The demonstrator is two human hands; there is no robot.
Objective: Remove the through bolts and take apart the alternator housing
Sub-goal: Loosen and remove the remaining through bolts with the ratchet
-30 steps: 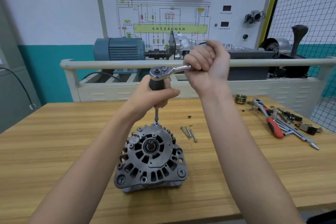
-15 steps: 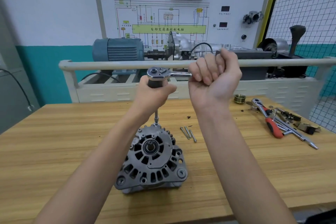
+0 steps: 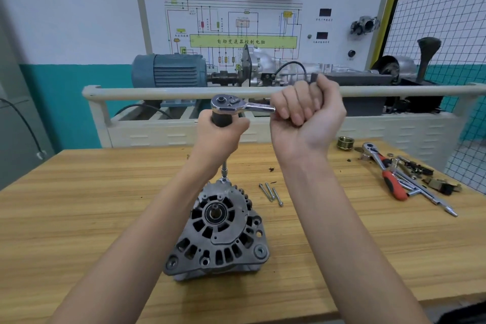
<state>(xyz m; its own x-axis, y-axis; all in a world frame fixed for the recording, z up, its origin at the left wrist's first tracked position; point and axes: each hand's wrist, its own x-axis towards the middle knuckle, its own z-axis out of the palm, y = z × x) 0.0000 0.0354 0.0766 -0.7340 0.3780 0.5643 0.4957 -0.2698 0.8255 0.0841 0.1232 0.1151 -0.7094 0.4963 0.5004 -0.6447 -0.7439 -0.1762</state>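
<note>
On the grained wooden bench (image 3: pixel 79 218), the ribbed cast alternator (image 3: pixel 221 231); my left hand (image 3: pixel 218 137) grips the black extension grip, my right hand (image 3: pixel 307 113) fists the chrome ratchet (image 3: pixel 236 106) handle.

My left hand (image 3: pixel 219 137) sits curled at frame centre, forearm rising from lower left; my right hand (image 3: pixel 306 116) is fisted just right, palm facing me.

ratchet handle (image 3: pixel 260 107) hidden in right hand (image 3: pixel 306 116), bolt head perhaps covered
</note>
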